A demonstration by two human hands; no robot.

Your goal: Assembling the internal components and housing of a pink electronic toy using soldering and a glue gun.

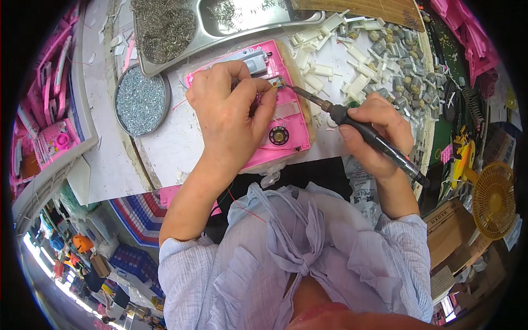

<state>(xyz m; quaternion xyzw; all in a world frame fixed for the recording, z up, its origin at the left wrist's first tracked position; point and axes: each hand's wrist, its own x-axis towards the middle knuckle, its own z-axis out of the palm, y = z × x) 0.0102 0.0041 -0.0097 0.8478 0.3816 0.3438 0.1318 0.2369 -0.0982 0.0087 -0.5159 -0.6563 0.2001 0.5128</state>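
Observation:
A pink plastic casing [258, 158] lies on a pad on the worktable, with a small round black speaker [279, 135] and a grey part [254, 61] fitted in it. My left hand [228, 104] rests over the casing, thumb and fingers pinched together; what they hold is hidden. With my right hand [382, 129] I grip a soldering iron [365, 127] by its black handle. Its tip touches or nearly touches a small metal part [276, 82] beside my left fingertips. Thin red wire trails below the casing.
A round dish of small silvery screws [142, 102] stands to the left. Behind is a metal tray [204, 39] of small metal pieces. White plastic parts [357, 87] and small grey motors [404, 82] are heaped at the right. Beyond them stands a yellow fan [495, 201].

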